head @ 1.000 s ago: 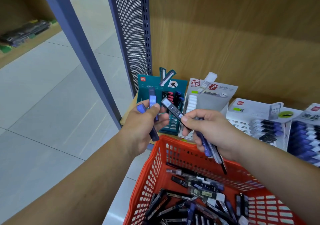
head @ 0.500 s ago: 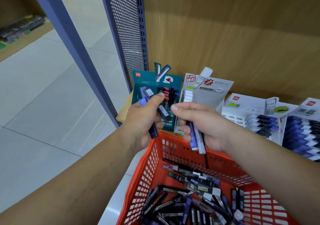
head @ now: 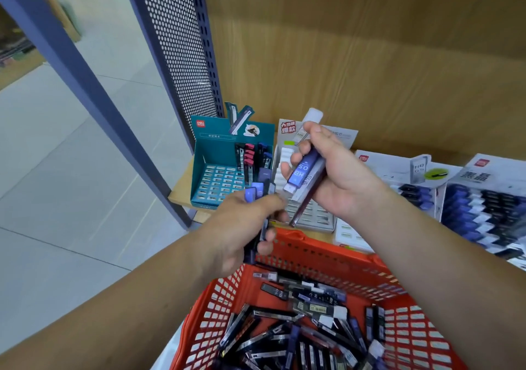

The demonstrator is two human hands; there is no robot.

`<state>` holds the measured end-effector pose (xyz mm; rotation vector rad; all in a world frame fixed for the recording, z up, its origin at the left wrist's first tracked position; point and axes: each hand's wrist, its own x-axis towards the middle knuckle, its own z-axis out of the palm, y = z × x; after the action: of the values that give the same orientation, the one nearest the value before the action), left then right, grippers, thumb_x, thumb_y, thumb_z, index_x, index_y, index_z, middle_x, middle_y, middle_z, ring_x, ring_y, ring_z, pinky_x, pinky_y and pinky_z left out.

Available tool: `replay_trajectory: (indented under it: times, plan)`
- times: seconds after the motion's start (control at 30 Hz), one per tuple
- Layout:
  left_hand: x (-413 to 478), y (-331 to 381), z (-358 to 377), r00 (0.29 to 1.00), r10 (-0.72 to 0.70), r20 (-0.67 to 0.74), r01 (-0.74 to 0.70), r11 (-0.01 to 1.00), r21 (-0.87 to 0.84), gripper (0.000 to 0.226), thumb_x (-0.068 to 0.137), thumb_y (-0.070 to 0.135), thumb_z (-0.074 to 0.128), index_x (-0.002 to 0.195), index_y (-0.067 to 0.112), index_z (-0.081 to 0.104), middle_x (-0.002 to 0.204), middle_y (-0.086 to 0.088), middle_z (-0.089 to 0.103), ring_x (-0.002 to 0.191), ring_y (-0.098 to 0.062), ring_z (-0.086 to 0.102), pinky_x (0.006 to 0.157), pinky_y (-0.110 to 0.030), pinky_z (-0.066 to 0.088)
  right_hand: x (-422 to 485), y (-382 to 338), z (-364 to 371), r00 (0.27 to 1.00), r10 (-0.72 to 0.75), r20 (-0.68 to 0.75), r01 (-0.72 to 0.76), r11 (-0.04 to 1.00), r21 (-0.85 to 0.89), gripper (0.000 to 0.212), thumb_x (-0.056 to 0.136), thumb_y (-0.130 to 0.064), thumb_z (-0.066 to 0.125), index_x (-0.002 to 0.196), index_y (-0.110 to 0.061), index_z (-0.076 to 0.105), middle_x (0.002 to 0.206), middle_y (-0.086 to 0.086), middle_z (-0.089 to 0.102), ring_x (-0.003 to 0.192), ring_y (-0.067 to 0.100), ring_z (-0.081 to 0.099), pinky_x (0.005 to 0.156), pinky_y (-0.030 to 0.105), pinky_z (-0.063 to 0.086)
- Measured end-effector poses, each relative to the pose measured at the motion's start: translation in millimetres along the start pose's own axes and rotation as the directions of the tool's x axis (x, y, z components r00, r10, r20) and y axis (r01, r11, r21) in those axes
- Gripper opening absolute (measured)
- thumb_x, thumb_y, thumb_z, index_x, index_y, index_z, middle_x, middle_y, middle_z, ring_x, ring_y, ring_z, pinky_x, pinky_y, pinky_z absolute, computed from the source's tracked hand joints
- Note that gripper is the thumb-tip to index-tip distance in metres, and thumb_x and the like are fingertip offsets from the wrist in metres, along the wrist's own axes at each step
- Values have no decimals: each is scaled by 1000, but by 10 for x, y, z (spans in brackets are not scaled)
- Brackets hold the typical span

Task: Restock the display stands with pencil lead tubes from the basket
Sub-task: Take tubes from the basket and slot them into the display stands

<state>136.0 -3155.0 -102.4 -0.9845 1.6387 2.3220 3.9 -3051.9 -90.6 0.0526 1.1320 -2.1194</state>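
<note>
A red plastic basket (head: pixel 287 251) at the bottom holds several loose pencil lead tubes (head: pixel 308 324). My left hand (head: pixel 244 227) grips a few dark and blue tubes (head: pixel 254 191) above the basket's far rim. My right hand (head: pixel 336 176) is raised over the grey stand and grips a bundle of tubes; the front one is a blue tube marked HB 0.5 (head: pixel 301 172). A teal display stand (head: pixel 210 159) sits on the shelf at the left with tubes only in its right columns. Beside it stands a grey-white display stand (head: pixel 313 216), partly hidden by my hands.
Two more display stands, a white one (head: pixel 398 167) and one packed with blue and black tubes (head: pixel 484 207), fill the shelf to the right. A perforated metal panel (head: pixel 182 45) and a blue post (head: pixel 85 85) bound the shelf on the left. The wooden back wall (head: pixel 370 56) rises behind.
My right hand has lifted and turned palm-up, showing the tube labels. My left hand has taken a tube from it and dropped lower, nearer the basket rim.
</note>
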Motion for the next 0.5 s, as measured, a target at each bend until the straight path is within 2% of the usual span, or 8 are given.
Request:
replay_trajectory:
  times: [0.07,0.13,0.23,0.33,0.4,0.5]
  plan:
    - [-25,-1,66,999,-5,44,5,1000,19,22,97,23,71,111,6,69,93,-11,74,50,-15,46,39,-22,29,3,-3,0,1000,-1,-2,1,1000,30,11,107,-26,54,105,-19,62,68,1,51,58,17,52,64,38,59]
    - [-59,17,114,994,-20,104,23,999,-31,20,99,21,68,115,10,69,103,-18,77,51,-14,48,36,-20,28,19,-6,3,1000,-6,-10,6,998,70,10,107,-24,55,103,-17,61,67,2,49,56,17,51,61,35,57]
    - [-98,47,131,989,-31,144,50,991,-128,18,97,19,68,113,11,70,95,-16,76,51,-11,48,35,-17,26,42,-18,-23,999,-10,-41,14,995,100,13,107,-24,55,98,-15,58,65,2,49,51,18,52,59,34,56]
    - [-113,72,77,985,-35,169,60,988,-144,19,95,17,71,112,10,69,85,-10,68,53,-10,46,36,-17,27,50,-70,-74,994,8,-108,7,990,139,23,107,-24,54,87,-12,55,59,2,48,48,17,51,57,32,56]
    - [-137,80,-3,982,-31,186,47,995,-82,15,95,15,70,109,11,69,83,-9,66,54,-11,46,36,-18,27,66,-114,-122,986,9,-167,18,988,156,26,107,-24,53,84,-13,52,57,1,47,46,15,48,54,30,54]
    - [-232,92,-131,978,-33,206,6,991,130,13,97,14,69,108,9,66,81,-9,68,53,-11,47,38,-20,28,110,-145,-230,971,-9,-238,36,993,111,17,108,-26,53,92,-18,52,59,-2,43,42,13,41,46,24,46]
